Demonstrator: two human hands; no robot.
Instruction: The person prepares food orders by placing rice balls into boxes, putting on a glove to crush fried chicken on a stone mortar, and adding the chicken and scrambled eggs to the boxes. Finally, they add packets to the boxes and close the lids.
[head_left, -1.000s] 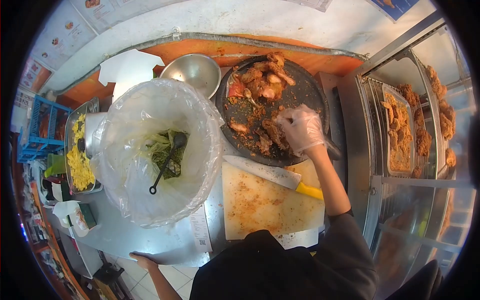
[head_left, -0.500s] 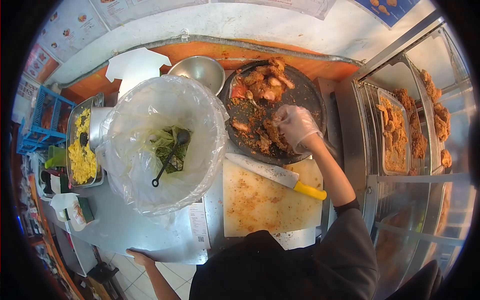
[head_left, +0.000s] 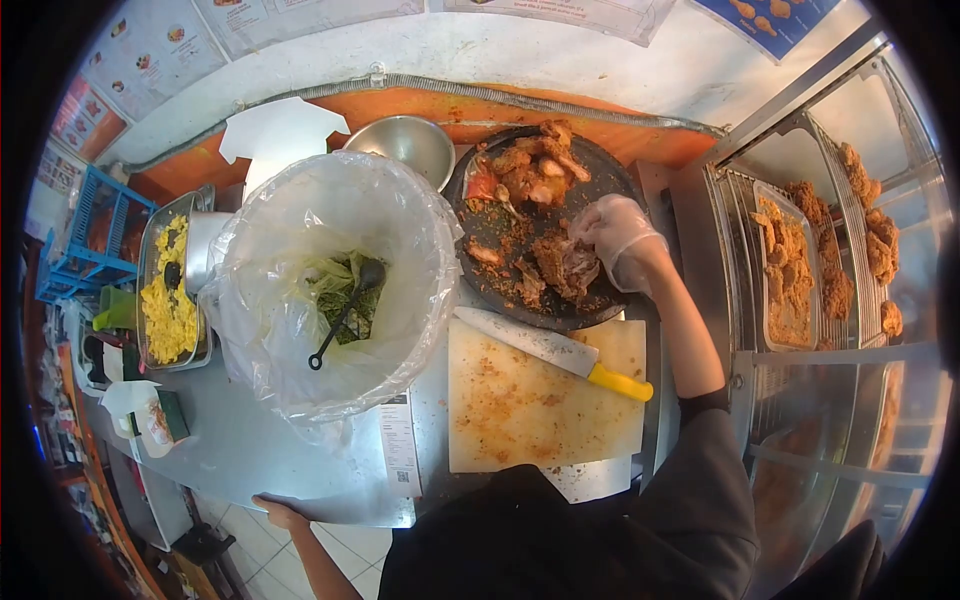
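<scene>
My right hand (head_left: 618, 243), in a clear plastic glove, is closed on a torn piece of fried chicken (head_left: 562, 262) low over a round black platter (head_left: 620, 185). Pale shredded meat shows beside its fingers. More chicken pieces (head_left: 538, 168) are heaped at the platter's back, with crumbs and small scraps scattered around. My left hand (head_left: 282, 514) rests at the near edge of the metal counter (head_left: 300, 470), its fingers laid out over the edge and holding nothing visible. A yellow-handled knife (head_left: 545, 345) lies across the back of a crumb-covered cutting board (head_left: 545, 420).
Left of the platter stands a bag-lined tub (head_left: 250, 300) with chopped greens and a black ladle (head_left: 350, 310). A metal bowl (head_left: 412, 145) sits behind it. Yellow food fills a glass tray (head_left: 168, 315) farther left. A fried-chicken display case (head_left: 735, 280) borders the right.
My right hand has shifted slightly right and toward the back. The chicken piece at its fingers is now turned and shows more torn, pale meat. My left hand stays put.
</scene>
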